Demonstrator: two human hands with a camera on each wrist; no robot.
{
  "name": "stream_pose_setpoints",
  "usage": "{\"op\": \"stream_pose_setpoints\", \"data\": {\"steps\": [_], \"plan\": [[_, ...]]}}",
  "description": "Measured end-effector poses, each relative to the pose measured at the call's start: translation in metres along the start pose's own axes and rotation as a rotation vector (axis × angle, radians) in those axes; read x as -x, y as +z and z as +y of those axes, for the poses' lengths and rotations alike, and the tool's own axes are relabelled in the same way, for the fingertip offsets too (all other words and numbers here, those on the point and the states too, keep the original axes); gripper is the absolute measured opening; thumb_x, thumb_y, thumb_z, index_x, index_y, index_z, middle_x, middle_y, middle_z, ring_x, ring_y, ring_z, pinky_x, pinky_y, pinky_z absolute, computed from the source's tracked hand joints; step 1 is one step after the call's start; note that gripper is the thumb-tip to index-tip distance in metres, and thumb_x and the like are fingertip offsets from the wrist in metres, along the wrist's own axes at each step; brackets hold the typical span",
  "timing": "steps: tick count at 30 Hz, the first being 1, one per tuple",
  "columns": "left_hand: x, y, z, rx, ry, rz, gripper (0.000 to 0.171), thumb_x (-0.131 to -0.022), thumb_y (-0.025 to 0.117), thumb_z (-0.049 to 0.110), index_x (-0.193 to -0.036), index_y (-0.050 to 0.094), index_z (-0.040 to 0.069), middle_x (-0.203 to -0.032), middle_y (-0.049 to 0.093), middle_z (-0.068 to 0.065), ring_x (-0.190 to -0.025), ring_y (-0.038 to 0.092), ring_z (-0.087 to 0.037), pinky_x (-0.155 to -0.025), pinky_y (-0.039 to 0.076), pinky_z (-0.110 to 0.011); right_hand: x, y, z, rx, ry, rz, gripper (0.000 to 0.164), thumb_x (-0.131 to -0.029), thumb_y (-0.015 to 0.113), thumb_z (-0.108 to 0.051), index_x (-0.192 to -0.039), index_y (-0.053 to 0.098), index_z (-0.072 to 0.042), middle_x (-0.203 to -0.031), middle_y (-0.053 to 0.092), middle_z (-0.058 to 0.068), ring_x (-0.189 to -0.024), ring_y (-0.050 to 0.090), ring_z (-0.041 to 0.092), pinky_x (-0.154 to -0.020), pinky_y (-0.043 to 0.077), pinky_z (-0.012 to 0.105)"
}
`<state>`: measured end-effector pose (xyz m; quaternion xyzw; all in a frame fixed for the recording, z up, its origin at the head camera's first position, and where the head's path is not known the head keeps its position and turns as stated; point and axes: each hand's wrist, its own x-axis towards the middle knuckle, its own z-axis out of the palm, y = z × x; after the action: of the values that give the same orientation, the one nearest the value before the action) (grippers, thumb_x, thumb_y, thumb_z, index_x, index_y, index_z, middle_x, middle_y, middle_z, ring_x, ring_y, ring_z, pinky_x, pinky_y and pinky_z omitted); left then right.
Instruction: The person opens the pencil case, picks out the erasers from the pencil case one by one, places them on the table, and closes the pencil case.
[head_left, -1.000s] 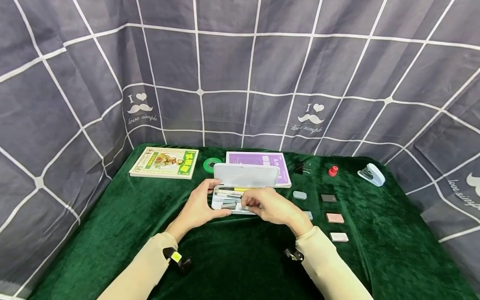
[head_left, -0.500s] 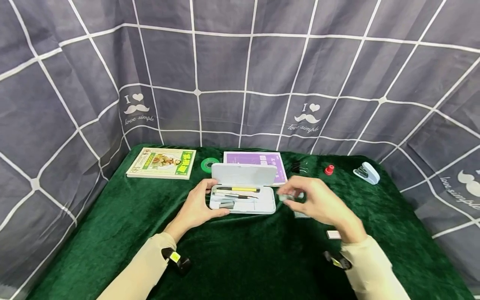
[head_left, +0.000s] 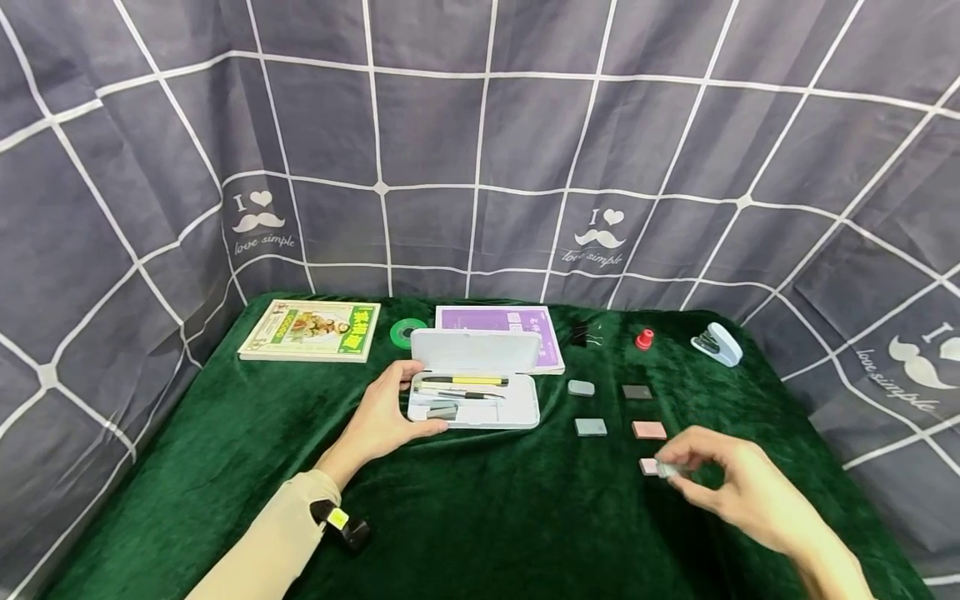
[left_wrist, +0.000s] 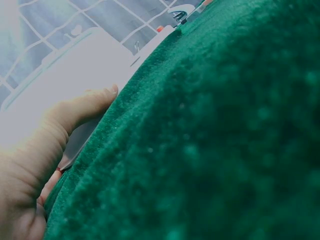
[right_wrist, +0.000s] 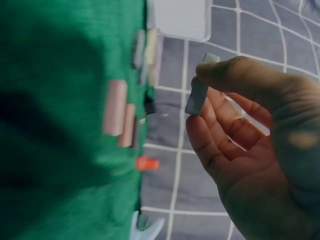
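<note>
Noted at far left on the green tabletop (head_left: 465, 517): illustrated book (head_left: 309, 331), lying flat, then green tape ring (head_left: 397, 335). Left hand (head_left: 381, 412) found gripping the left end of the pencil case (head_left: 522, 402), spread moderately, thumb along the near edge, fingers at the far left corner. Case placed mid-tabletop, long axis running left to right, lid raised along the far side, inside facing the wearer. Observed inside: yellow pen (head_left: 480, 381), parallel to the long axis. Behind the lid, purple book (head_left: 498, 317), partly covered. Further right, black binder clip (head_left: 582, 335), two blue-grey blocks, red cap (head_left: 644, 338), dark block (head_left: 637, 392), pink block (head_left: 649, 430) and pale pink block (head_left: 648, 467). Right hand (head_left: 738, 483) seen barely parted, pinching a small grey block (right_wrist: 196, 96) between thumb and fingertips, near the pale pink block; long axis steeply slanted in the right wrist view, upper end rightward. At far right, stapler (head_left: 717, 344).
</note>
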<state>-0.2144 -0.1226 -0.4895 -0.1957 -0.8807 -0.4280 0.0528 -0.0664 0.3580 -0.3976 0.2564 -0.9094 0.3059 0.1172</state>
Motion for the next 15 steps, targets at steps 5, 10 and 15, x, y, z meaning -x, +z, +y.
{"op": "stream_pose_setpoints", "data": {"steps": [5,10,15], "plan": [[0.0,0.0,-0.001,0.005,-0.007,0.005,0.098,-0.077,0.105,0.044,-0.152,0.054,0.009,-0.146,0.065,-0.016,-0.132,0.066,-0.035,-0.113,0.056,-0.055,0.021,0.011,0.011,-0.034,-0.027,-0.029,0.055,-0.078,0.095,0.011,-0.11,0.077,-0.03,-0.102,0.074,-0.013,-0.084,0.065,0.005,-0.073,0.051,0.018],[0.0,0.0,-0.002,0.005,-0.008,0.005,0.098,-0.077,0.105,0.044,-0.153,0.053,0.01,-0.146,0.065,-0.015,-0.133,0.065,-0.034,-0.114,0.056,-0.054,0.033,0.024,0.021,-0.048,-0.001,-0.055,0.05,-0.08,0.094,0.01,-0.106,0.077,-0.029,-0.1,0.073,-0.013,-0.083,0.064,0.005,-0.069,0.05,0.019],[0.0,-0.001,-0.002,-0.003,-0.006,-0.008,0.097,-0.078,0.104,0.044,-0.153,0.053,0.009,-0.148,0.065,-0.015,-0.133,0.065,-0.035,-0.113,0.056,-0.054,0.038,0.031,0.026,-0.024,0.027,-0.07,0.049,-0.082,0.094,0.006,-0.106,0.077,-0.033,-0.097,0.07,-0.016,-0.081,0.062,0.004,-0.067,0.049,0.019]]}}
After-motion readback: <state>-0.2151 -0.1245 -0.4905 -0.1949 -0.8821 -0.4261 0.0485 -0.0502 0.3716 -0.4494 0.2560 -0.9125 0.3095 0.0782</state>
